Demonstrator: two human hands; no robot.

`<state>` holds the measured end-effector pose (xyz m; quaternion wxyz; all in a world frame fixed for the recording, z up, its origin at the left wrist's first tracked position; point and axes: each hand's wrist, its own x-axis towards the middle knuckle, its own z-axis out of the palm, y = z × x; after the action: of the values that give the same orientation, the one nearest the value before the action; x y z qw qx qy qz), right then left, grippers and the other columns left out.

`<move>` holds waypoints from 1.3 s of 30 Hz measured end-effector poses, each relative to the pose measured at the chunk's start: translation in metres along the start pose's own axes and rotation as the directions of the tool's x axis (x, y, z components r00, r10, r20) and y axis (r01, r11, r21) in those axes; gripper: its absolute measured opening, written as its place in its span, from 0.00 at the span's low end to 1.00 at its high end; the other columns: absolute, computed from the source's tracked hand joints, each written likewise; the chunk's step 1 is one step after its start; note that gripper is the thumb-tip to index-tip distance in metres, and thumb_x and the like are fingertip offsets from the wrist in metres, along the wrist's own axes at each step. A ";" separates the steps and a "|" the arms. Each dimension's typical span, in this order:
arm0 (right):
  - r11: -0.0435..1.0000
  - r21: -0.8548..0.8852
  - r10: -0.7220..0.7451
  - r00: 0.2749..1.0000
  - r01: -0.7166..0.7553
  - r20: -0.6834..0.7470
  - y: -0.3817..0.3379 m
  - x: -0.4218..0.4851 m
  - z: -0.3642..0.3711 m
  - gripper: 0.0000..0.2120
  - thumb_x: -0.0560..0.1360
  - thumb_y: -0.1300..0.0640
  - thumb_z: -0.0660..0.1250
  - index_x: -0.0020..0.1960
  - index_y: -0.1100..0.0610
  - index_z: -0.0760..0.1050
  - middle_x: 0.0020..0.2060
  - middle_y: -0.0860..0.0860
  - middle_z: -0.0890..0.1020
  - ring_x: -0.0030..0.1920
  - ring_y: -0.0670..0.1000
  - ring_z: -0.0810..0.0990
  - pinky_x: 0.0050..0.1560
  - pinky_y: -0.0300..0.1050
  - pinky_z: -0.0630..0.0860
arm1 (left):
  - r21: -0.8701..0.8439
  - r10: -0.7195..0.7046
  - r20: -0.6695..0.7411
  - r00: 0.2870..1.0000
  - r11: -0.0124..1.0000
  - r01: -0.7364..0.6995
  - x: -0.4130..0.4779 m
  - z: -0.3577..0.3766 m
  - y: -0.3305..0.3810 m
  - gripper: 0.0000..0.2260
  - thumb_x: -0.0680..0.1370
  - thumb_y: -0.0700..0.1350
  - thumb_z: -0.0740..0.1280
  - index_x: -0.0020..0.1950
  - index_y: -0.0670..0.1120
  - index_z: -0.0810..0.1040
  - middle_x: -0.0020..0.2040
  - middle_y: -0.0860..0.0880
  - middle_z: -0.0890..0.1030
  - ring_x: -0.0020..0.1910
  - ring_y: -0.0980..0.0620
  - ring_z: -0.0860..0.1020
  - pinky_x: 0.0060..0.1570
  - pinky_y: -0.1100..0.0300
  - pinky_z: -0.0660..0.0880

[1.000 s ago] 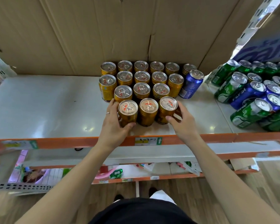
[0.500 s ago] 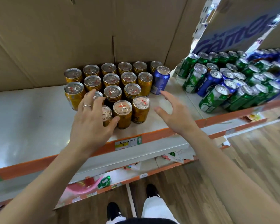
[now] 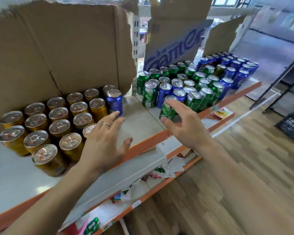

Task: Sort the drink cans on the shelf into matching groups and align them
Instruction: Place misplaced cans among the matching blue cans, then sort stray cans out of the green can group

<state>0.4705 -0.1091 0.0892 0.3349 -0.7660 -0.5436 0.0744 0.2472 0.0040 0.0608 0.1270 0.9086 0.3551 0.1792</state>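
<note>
Several gold cans (image 3: 36,122) stand in tidy rows on the white shelf (image 3: 139,126) at the left. One blue can (image 3: 114,102) stands at the right end of that block. My left hand (image 3: 103,141), ring on one finger, hovers open over the shelf just right of the gold cans, its fingertips near the blue can. My right hand (image 3: 185,122) is open with spread fingers, right in front of a green can (image 3: 166,111) at the near edge of a mixed crowd of green and blue cans (image 3: 193,85). Neither hand holds anything.
Brown cardboard (image 3: 58,53) backs the gold cans, and a printed cardboard sheet (image 3: 175,46) stands behind the mixed cans. The shelf has an orange front edge (image 3: 143,148). Paper scraps (image 3: 166,168) lie on the lower shelf. A black crate (image 3: 292,126) sits on the wooden floor at right.
Both hands let go of the front gold cans and moved right. The view swung right, bringing the mixed green and blue cans closer to my right hand.
</note>
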 end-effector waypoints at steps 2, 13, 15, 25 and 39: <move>1.000 0.011 -0.009 1.000 0.010 -0.014 0.015 -0.005 -0.020 0.29 0.78 0.45 0.67 0.76 0.53 0.66 0.74 0.46 0.68 0.75 0.44 0.62 0.75 0.48 0.62 | 0.006 0.024 0.001 1.000 1.000 -0.024 0.009 0.008 0.024 0.29 0.76 0.57 0.69 0.74 0.48 0.69 0.78 0.49 0.64 0.76 0.48 0.62 0.72 0.49 0.62; 0.998 -0.024 -0.052 0.998 0.052 -0.019 0.123 -0.032 -0.114 0.30 0.78 0.45 0.66 0.77 0.51 0.64 0.75 0.45 0.67 0.75 0.44 0.62 0.74 0.47 0.63 | 0.010 0.039 0.002 0.999 0.999 -0.039 0.043 0.058 0.161 0.28 0.77 0.57 0.67 0.74 0.47 0.68 0.78 0.49 0.62 0.76 0.48 0.61 0.73 0.51 0.62; 0.997 -0.024 -0.067 0.998 0.067 -0.013 0.139 -0.035 -0.127 0.29 0.78 0.45 0.67 0.76 0.52 0.65 0.74 0.45 0.68 0.74 0.45 0.64 0.74 0.48 0.64 | 0.009 0.020 -0.004 1.000 1.000 -0.020 0.047 0.067 0.182 0.29 0.78 0.58 0.66 0.75 0.48 0.66 0.79 0.49 0.61 0.76 0.49 0.60 0.73 0.49 0.63; 0.989 -0.014 -0.148 0.988 0.149 0.043 0.186 -0.032 -0.162 0.29 0.77 0.51 0.69 0.76 0.54 0.66 0.72 0.49 0.71 0.72 0.47 0.67 0.70 0.41 0.64 | 0.043 -0.075 -0.010 0.997 0.996 0.075 0.052 0.093 0.241 0.29 0.78 0.61 0.63 0.76 0.49 0.64 0.79 0.50 0.59 0.77 0.50 0.59 0.73 0.50 0.62; 0.986 0.031 -0.165 0.980 0.163 0.107 0.200 0.039 -0.147 0.27 0.79 0.51 0.67 0.76 0.51 0.65 0.72 0.46 0.71 0.73 0.46 0.67 0.71 0.43 0.65 | 0.048 -0.101 -0.033 0.994 0.994 0.103 0.120 0.098 0.218 0.28 0.77 0.59 0.65 0.74 0.49 0.66 0.78 0.50 0.61 0.77 0.49 0.58 0.72 0.48 0.65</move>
<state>0.7127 -0.1750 0.0923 0.3181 -0.7096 -0.6216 0.0941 0.5004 -0.0794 0.0781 0.1077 0.8893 0.4075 0.1775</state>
